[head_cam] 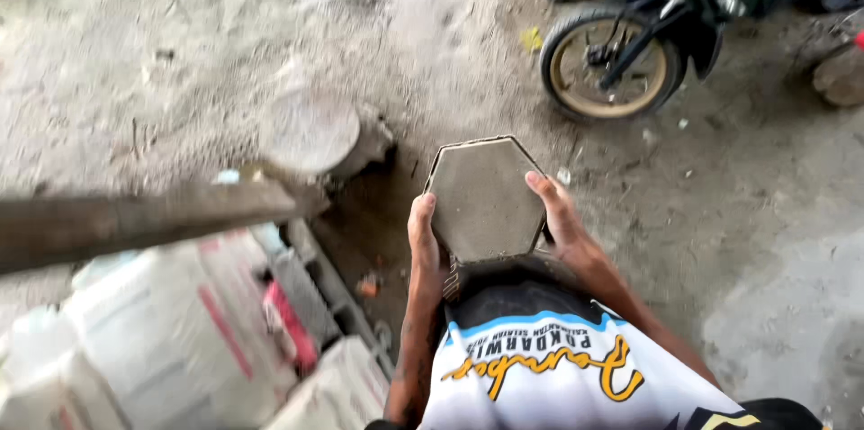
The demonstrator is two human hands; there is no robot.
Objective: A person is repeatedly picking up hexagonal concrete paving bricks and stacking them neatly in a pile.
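A grey hexagonal mould (pixel 483 198) filled level with damp cement mix is carried in front of my body, its flat face up. My left hand (pixel 422 237) grips its left edge with the thumb on the rim. On the right edge, my right hand (pixel 558 214) holds on, thumb resting on the top face. Both forearms reach out from my white, blue and black shirt (pixel 540 367).
Sandy, dirt ground lies all around. A motorbike's front wheel (pixel 612 66) stands ahead to the right. A round grey slab (pixel 309 131) lies on the ground ahead left. A wooden beam (pixel 135 223) crosses the left side above white sacks (pixel 162 340).
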